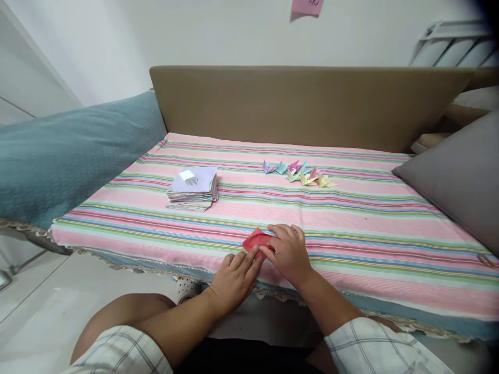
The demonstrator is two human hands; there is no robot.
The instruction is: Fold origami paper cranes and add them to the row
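A small red folded paper [255, 240] lies near the front edge of the striped cloth [351, 228]. My left hand [234, 278] rests below it, fingers together with the tips pressing on the paper's lower edge. From the right, my right hand [289, 252] has its fingers curled down onto the paper, holding it flat. Further back on the left sits a stack of coloured paper squares [193, 189] with a small white folded piece on top. Several finished paper cranes [298, 174] in pastel colours lie in a row at the back middle.
A teal blanket [70, 150] is heaped at the left. A grey cushion [460, 176] leans at the right. A tan headboard [304, 104] runs along the back. My knees and checked shorts [117, 353] show below the cloth's front edge.
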